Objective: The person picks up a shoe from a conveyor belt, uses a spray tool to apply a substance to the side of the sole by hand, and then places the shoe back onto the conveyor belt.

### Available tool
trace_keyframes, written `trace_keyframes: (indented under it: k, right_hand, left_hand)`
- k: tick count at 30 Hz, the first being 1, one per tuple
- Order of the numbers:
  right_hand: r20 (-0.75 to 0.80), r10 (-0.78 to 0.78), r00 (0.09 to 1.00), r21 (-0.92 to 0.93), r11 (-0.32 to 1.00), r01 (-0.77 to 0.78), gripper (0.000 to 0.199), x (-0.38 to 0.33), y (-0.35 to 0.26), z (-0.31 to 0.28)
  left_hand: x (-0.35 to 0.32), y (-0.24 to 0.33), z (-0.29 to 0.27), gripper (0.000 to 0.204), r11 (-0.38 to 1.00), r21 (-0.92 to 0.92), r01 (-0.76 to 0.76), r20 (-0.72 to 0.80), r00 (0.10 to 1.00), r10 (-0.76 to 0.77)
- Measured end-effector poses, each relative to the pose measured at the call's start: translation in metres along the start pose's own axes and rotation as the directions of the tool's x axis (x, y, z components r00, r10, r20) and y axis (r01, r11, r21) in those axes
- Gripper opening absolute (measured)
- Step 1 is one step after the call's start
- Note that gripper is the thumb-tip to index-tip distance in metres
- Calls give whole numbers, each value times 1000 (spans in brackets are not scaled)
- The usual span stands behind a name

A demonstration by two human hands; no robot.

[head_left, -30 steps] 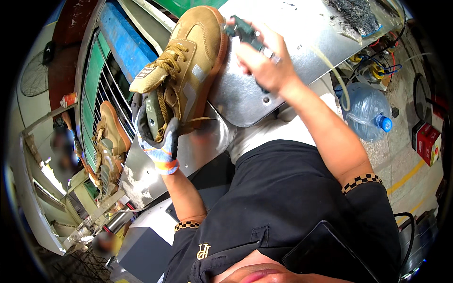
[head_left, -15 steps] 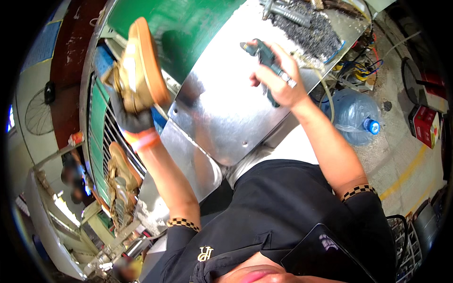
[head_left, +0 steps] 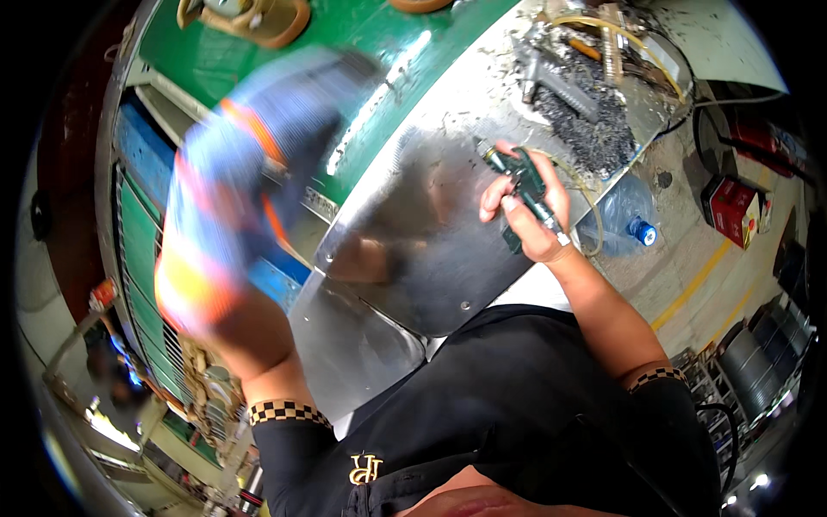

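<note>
My left hand (head_left: pixel 276 112), in a blue-grey work glove with orange trim, reaches over the green belt (head_left: pixel 207 69). Motion smears its fingers, so their closure cannot be made out. Beyond it, at the far left of the belt, lies a tan shoe (head_left: pixel 267 21) with a gum-coloured sole, apart from the glove. My bare right hand (head_left: pixel 543 246) is closed around a dark green hand tool (head_left: pixel 527 181) with a tapered metal nozzle, held above the steel worktop (head_left: pixel 405 302). The nozzle points away toward the far left.
Black scraps (head_left: pixel 590 129) and a grey metal tool (head_left: pixel 560 86) lie at the far right of the worktop. A clear water jug (head_left: pixel 616 215) and a red box (head_left: pixel 732 207) stand on the floor at right. More tan shoes (head_left: pixel 207 379) sit low at left.
My left hand has let go of the tan shoe, which now lies on the green belt, and has swung over the belt. My right hand still grips the green tool, a little nearer to me.
</note>
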State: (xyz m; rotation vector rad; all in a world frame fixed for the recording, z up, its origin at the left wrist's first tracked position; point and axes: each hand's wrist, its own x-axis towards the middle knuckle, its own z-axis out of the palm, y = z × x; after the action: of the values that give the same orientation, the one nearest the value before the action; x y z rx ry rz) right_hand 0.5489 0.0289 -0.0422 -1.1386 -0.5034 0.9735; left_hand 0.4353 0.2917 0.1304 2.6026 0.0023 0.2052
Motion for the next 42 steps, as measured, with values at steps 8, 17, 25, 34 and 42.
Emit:
trace_keyframes:
  k: [8, 17, 25, 34, 42]
  right_hand:
    - [104, -151, 983, -12, 988, 153, 44, 13, 8, 0]
    - [137, -266, 954, -71, 958, 277, 45, 21, 26, -13]
    - [169, -205, 964, 20, 979, 205, 47, 12, 25, -7]
    - [122, -180, 976, 57, 983, 174, 45, 16, 21, -7]
    - [144, -173, 974, 64, 984, 166, 43, 16, 18, -11]
  left_hand:
    - [-92, 179, 57, 38, 876, -466, -126, 148, 965, 217]
    - [-116, 300, 117, 43, 828, -557, -69, 47, 992, 114]
    - [-105, 350, 155, 50, 781, -624, -22, -15, 1000, 17]
    - [-70, 352, 179, 59, 713, -700, -39, -27, 999, 28]
    - [-120, 280, 143, 98, 850, -505, 150, 30, 987, -157]
